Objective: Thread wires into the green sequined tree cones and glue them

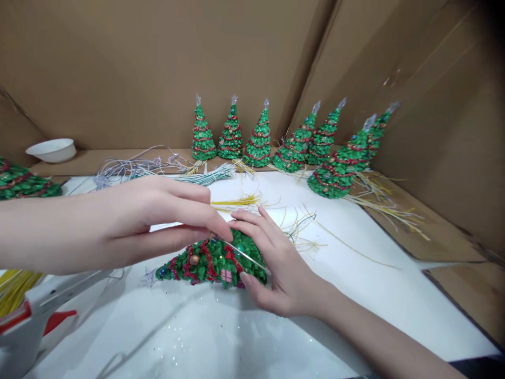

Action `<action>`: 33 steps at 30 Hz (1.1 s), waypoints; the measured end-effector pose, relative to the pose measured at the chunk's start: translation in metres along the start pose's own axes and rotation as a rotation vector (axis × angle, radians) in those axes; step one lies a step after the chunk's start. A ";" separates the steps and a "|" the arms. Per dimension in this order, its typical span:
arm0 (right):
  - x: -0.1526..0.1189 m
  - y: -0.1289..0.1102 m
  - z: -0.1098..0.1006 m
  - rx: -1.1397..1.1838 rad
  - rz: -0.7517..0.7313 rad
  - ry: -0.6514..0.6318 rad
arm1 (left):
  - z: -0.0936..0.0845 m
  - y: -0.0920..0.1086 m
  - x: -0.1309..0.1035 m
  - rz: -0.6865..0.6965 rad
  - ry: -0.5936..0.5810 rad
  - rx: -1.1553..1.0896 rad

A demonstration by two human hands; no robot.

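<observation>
A small green Christmas tree ornament (203, 263) lies on its side on the white table, its clear star tip to the left. Red garlands, a gold ball and a pink gift decorate it. My right hand (276, 263) wraps round its wide base, thumb in front and fingers behind. Over the tree, my left hand (165, 221) reaches in from the left with its fingertips pinched together. A thin pale wire (246, 255) runs from those fingertips across the tree towards my right palm. Part of the tree's far side is hidden behind the hands.
Several finished-looking trees (258, 139) stand along the cardboard wall (158, 68). Bundles of thin wires (213, 173) lie behind my hands. A white bowl (55, 151) sits at back left. A white glue gun with a red trigger (59, 320) is at lower left.
</observation>
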State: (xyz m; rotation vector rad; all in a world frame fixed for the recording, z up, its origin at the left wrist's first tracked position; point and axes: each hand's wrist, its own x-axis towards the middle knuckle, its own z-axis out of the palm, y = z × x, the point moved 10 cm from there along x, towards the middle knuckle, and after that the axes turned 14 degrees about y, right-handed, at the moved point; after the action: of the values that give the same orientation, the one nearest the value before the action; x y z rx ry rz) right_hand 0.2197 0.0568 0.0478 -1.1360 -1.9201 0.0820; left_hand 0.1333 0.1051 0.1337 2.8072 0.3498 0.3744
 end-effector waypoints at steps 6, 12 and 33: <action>-0.003 0.002 0.002 0.010 0.033 -0.012 | 0.006 0.009 -0.001 0.167 0.104 0.207; -0.002 0.002 0.002 0.020 0.050 0.012 | 0.023 0.022 -0.006 0.290 0.071 0.363; -0.001 -0.001 0.001 0.021 0.029 0.015 | 0.023 0.040 -0.005 0.391 0.228 0.471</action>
State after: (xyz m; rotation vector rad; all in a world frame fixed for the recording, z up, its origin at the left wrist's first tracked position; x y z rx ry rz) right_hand 0.2190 0.0556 0.0467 -1.1477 -1.8851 0.1092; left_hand 0.1433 0.0607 0.1233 3.3031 -0.0887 0.7935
